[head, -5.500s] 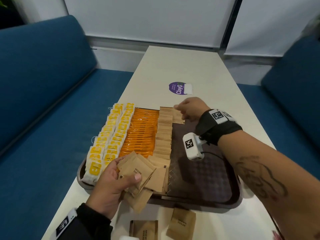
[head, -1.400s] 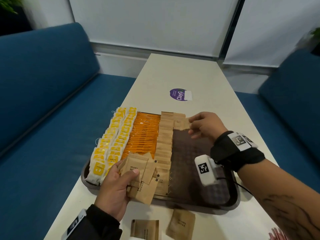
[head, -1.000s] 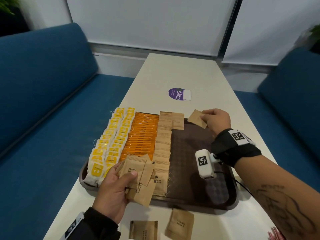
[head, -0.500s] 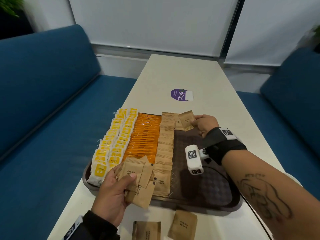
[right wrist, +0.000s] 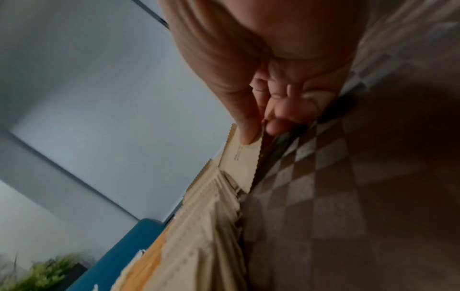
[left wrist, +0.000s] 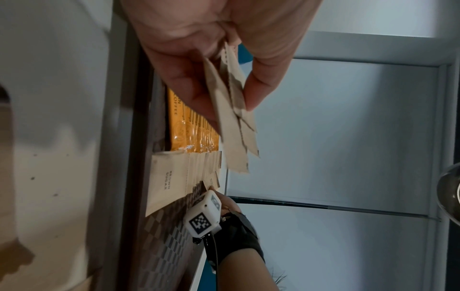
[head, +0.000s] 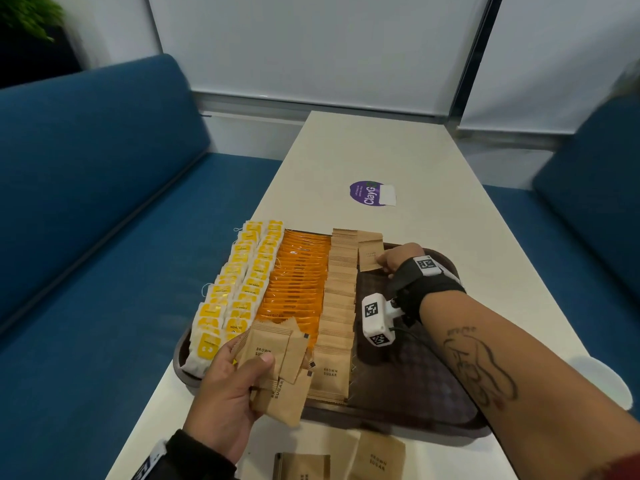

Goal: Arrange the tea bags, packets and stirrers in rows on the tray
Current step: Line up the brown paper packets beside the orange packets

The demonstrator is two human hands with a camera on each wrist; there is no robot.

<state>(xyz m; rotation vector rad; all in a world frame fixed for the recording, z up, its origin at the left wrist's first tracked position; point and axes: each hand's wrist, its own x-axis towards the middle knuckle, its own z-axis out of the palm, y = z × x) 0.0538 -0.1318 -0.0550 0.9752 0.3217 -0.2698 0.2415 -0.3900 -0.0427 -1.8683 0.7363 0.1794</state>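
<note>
Now: sugar packet going down at tray's far end

Right hand pinches one brown sugar packet, thumb on top, at the head of a second brown column. Left hand grips a fanned bunch of packets over the tray's near rim. Alongside: full brown row, orange sachets, yellow tea bags. Two packets lie on the table.

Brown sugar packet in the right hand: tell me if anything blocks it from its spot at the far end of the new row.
Nothing visible does. The right hand pinches the brown sugar packet beside the finished brown row; the tray floor around it is bare.
</note>
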